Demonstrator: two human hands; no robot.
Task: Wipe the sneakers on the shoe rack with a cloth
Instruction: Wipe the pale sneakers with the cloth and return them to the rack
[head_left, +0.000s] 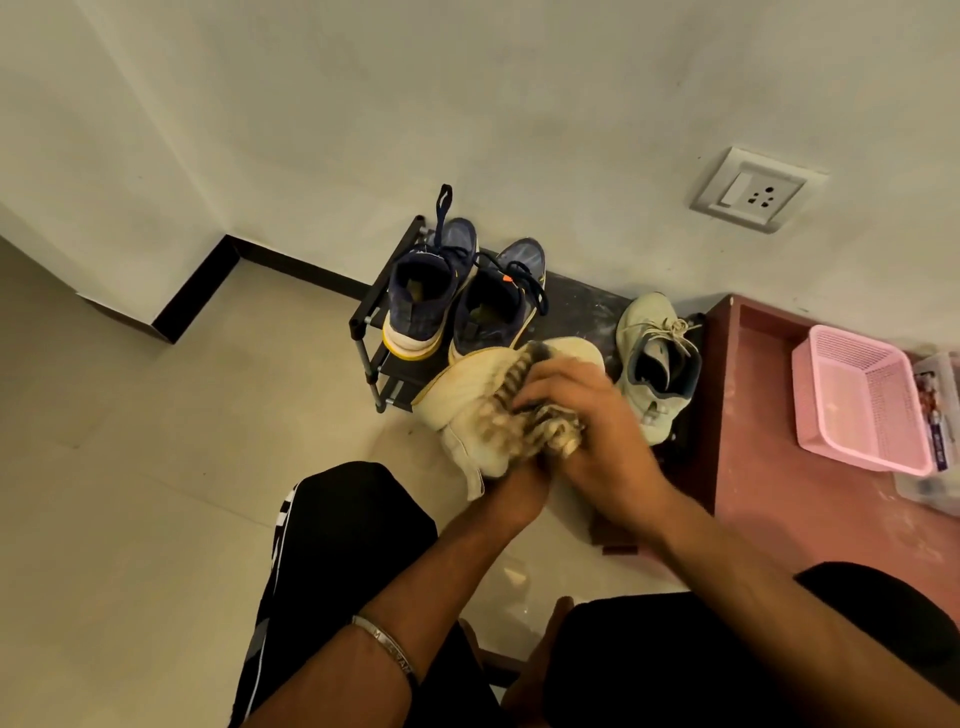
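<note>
— Kneeling at the shoe rack (366, 317), was the person holding anything?

— Yes. The left hand (511, 491) was tucked under a pale sneaker (483, 384), gripping it from below and lifting it in front of the rack; most of that hand was hidden by the shoe. The right hand (587, 415) lay on top, its fingers (540, 387) curled round a striped cloth (524, 415) and pressing it against the sneaker. The cloth and the hand were blurred.

— Where were the other sneakers?

— A pair of navy sneakers (457, 296) with yellow-edged soles stood side by side at the left end of the rack's top shelf, heels toward the person. One more pale sneaker (657, 358) sat at the right end, laces loose, heel toward the person.

— Anything around the rack?

— It stood against a light wall, with a wall socket (753, 189) above and to the right. Beside it on the right was a reddish counter (779, 499) carrying a pink basket (862, 400). The person wore black trousers (343, 561) and a metal bangle (387, 647) on the left wrist.
</note>
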